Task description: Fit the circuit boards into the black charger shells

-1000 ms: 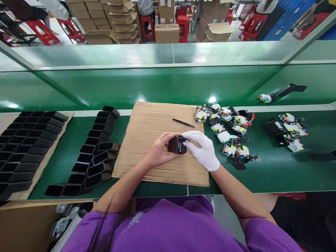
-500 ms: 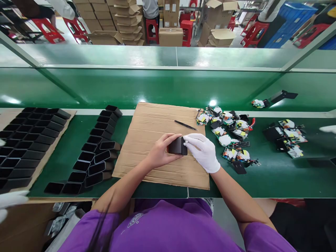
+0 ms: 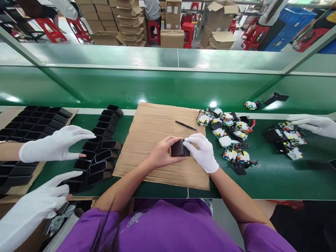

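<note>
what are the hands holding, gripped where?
Both hold one black casing: left hand around its left end, gloved right hand pinching its right end.

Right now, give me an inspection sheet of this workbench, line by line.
Surface: green bench with a cardboard sheet laid on it.
Job's things: one black casing, held over the cardboard.
Clutter: tweezers on the cardboard; pile of circuit boards to the right; rows of empty black casings to the left.
Grippers: bare left hand and gloved right hand both grip the casing.
Cables: nothing seen.
Surroundings: co-workers' gloved hands at left and right; cardboard boxes and red stools behind.
</note>
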Motion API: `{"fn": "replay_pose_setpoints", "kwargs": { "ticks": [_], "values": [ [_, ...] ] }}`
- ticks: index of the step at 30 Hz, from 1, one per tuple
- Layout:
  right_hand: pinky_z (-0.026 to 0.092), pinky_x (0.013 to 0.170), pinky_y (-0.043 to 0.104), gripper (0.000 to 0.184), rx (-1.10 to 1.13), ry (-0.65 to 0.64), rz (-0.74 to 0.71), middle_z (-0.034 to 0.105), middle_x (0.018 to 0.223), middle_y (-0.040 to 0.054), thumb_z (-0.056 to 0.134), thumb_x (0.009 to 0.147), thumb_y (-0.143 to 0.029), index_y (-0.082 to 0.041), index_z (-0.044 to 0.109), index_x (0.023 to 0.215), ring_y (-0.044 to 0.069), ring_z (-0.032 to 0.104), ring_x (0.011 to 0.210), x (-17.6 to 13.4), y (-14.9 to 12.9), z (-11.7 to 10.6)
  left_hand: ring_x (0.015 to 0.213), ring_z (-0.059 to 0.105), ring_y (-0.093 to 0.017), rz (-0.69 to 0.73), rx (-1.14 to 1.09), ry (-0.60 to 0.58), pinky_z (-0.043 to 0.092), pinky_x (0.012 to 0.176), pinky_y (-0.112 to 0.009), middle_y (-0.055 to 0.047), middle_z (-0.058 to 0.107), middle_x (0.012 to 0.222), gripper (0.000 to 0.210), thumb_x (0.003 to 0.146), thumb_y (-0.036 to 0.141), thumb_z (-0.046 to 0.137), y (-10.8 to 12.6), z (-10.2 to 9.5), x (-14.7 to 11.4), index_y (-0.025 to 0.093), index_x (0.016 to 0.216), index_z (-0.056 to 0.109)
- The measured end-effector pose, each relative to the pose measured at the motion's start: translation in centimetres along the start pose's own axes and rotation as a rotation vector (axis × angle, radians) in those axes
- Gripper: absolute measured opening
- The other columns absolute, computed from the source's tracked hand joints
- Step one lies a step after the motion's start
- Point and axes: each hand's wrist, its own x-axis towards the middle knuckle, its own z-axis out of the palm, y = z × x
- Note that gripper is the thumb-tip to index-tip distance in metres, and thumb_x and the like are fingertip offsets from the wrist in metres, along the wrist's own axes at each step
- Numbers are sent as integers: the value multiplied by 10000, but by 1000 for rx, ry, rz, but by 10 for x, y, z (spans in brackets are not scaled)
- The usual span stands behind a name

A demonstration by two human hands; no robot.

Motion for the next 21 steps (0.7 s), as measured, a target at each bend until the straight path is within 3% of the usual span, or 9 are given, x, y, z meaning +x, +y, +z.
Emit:
{"fn": "replay_pose_setpoints", "kwargs": {
  "ticks": [6, 10, 13, 17, 19, 21],
  "values": [
    [503, 541, 254, 238, 168, 36, 449, 650, 642, -5, 662, 856, -391, -200, 630, 717, 132, 588, 540, 1, 0, 7, 1031, 663, -253, 58, 281, 82, 573, 861, -353, -99, 647, 1128, 538, 751, 327, 763, 2, 9, -4, 199, 1243, 587],
    [499, 591, 271, 193, -3, 101, 344, 635, 634, -7, 656, 842, -344, -209, 643, 704, 133, 581, 559, -3, -8, 14, 1046, 658, -269, 26, 385, 128, 564, 893, -385, -115, 649, 1131, 478, 755, 226, 724, -1, 18, -5, 206, 1220, 613],
    [528, 645, 292, 126, 39, 104, 251, 681, 734, 13, 650, 867, -338, -219, 681, 841, 147, 621, 629, -7, -12, 15, 1111, 641, -290, -104, 84, 169, 542, 957, -420, -124, 659, 1169, 526, 710, 286, 771, -4, 19, -1, 192, 1202, 609],
    [554, 646, 300, 227, 335, 198, 272, 719, 977, 41, 546, 964, -344, -247, 633, 1149, 131, 636, 659, -7, -9, 10, 998, 692, -304, -361, -634, 100, 568, 874, -449, -125, 692, 1111, 698, 607, 480, 853, -10, 14, 3, 179, 1184, 603],
    [546, 623, 294, 226, 383, 267, 298, 708, 984, 37, 532, 979, -354, -250, 634, 1152, 117, 613, 625, -5, -4, 7, 980, 704, -313, -377, -927, 77, 563, 876, -468, -134, 699, 1144, 754, 563, 499, 885, -11, 11, 3, 191, 1192, 605],
    [542, 621, 290, 211, 384, 263, 318, 701, 950, 30, 549, 973, -367, -245, 655, 1108, 114, 603, 617, -3, 0, 5, 990, 709, -321, -337, -1074, 80, 561, 878, -472, -139, 696, 1198, 746, 553, 449, 909, -10, 9, 2, 209, 1196, 616]
  ]
}}
